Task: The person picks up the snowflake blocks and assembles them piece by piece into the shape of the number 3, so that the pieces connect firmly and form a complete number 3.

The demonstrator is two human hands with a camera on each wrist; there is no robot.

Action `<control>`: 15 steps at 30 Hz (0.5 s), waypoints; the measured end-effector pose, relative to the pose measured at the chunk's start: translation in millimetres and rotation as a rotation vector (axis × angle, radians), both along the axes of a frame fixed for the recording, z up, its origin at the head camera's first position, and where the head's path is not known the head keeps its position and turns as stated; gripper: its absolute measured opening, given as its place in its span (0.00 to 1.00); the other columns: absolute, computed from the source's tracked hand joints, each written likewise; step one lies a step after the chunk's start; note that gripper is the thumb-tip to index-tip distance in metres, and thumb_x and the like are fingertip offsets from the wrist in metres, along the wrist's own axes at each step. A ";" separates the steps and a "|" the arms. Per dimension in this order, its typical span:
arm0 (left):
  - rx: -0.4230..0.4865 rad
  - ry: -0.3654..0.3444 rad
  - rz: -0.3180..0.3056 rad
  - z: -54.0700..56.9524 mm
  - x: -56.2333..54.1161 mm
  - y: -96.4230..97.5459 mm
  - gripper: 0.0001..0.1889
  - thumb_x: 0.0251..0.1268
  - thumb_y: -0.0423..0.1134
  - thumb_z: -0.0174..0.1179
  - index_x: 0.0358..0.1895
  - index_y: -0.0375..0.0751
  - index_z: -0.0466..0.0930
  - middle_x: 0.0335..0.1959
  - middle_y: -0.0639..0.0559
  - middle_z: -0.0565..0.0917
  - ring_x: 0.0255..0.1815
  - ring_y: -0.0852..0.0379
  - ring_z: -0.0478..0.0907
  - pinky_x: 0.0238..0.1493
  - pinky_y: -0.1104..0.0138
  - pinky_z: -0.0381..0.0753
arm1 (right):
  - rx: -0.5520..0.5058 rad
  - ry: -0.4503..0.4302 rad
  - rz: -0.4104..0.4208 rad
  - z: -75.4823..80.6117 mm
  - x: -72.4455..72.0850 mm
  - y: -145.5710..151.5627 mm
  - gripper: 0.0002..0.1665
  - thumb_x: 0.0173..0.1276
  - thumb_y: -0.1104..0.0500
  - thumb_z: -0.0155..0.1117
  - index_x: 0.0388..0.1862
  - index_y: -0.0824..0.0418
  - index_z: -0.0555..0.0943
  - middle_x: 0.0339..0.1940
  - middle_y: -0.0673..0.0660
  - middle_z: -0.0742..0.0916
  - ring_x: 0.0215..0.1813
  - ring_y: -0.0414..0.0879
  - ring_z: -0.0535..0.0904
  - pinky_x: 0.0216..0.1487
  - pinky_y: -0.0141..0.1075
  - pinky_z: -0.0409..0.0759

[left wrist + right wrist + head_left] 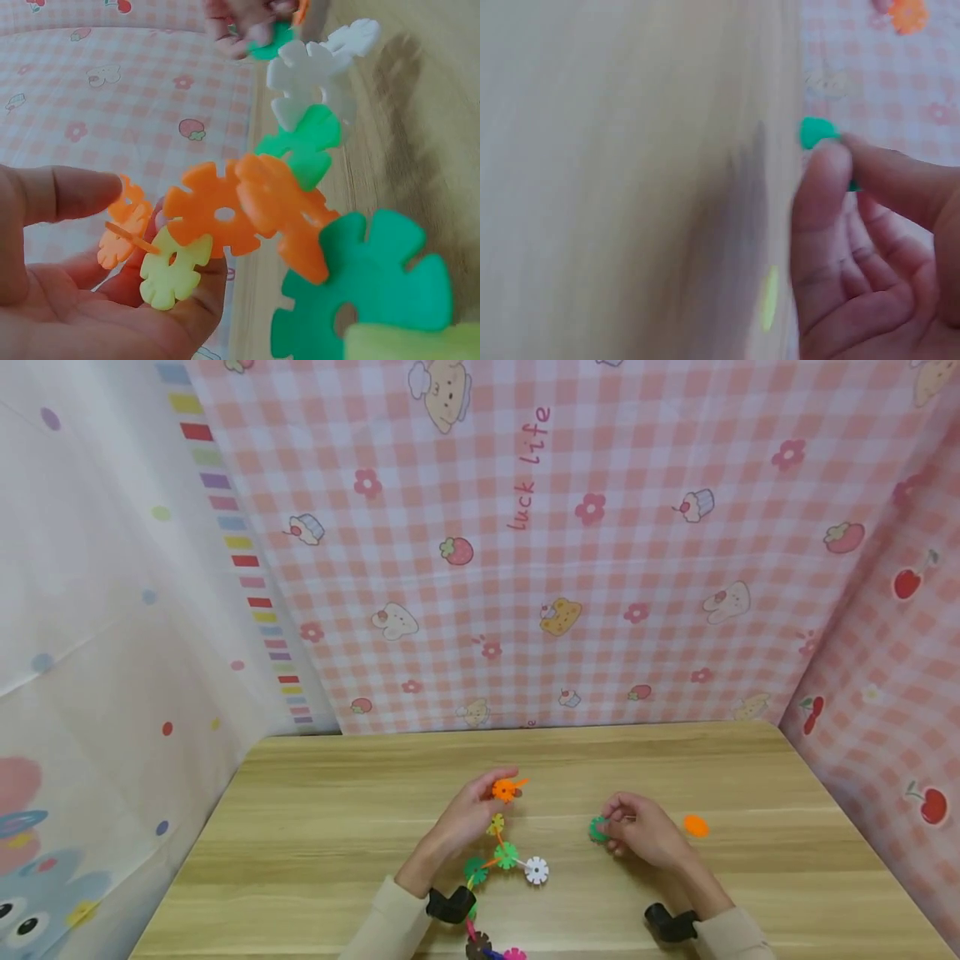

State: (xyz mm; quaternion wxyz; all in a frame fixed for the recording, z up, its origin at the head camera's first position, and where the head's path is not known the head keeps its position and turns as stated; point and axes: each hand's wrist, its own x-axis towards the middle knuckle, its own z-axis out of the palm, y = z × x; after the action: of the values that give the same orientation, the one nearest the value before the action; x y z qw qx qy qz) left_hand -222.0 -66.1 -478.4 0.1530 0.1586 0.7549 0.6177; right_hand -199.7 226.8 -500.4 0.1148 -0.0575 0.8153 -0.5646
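My left hand (467, 814) holds the upper end of a chain of notched plastic discs, with an orange disc (504, 790) between thumb and fingers. Below it the chain runs through a yellow disc (496, 824), a light green disc (507, 856), a white disc (536, 871) and a darker green disc (476, 870). In the left wrist view the yellow disc (174, 271) lies against the fingers. Apart from the chain, on the right, my right hand (643, 828) pinches a loose green disc (597, 829) between thumb and forefinger; the fingertips cover part of it.
An orange disc (696, 825) lies on the wooden table (322, 843), right of my right hand. Near the front edge the chain goes on with a brown disc (478, 945) and a pink disc (514, 954), partly cut off. A checked cloth (570, 568) hangs behind the table.
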 end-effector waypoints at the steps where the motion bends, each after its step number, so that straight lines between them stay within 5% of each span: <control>1: -0.009 0.001 0.008 -0.2 -0.2 1.0 0.25 0.72 0.32 0.54 0.70 0.49 0.69 0.62 0.39 0.78 0.54 0.40 0.75 0.39 0.66 0.73 | -0.041 -0.007 -0.010 1.3 -1.0 -3.3 0.09 0.68 0.67 0.64 0.42 0.71 0.74 0.31 0.59 0.81 0.29 0.48 0.81 0.30 0.36 0.85; 10: 0.001 -0.009 0.088 -5.3 -2.5 6.6 0.22 0.73 0.46 0.58 0.67 0.48 0.73 0.56 0.43 0.80 0.52 0.37 0.78 0.53 0.50 0.80 | -0.297 0.048 -0.081 17.1 -11.1 -44.1 0.15 0.70 0.73 0.58 0.54 0.77 0.72 0.37 0.65 0.86 0.36 0.51 0.87 0.43 0.44 0.87; 15: -0.002 0.007 0.083 -5.2 -3.9 7.4 0.21 0.73 0.47 0.59 0.65 0.47 0.75 0.54 0.37 0.81 0.49 0.37 0.80 0.49 0.54 0.82 | -0.344 0.080 -0.181 20.9 -17.9 -66.7 0.13 0.69 0.74 0.59 0.51 0.77 0.75 0.36 0.65 0.88 0.34 0.46 0.86 0.43 0.43 0.87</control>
State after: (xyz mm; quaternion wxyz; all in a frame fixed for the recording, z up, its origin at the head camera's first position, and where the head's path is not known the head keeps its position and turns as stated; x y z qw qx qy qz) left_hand -225.9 -58.7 -483.5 0.1250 0.1292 0.7619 0.6223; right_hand -217.7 160.1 -479.5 0.0197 -0.0251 0.7126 -0.7009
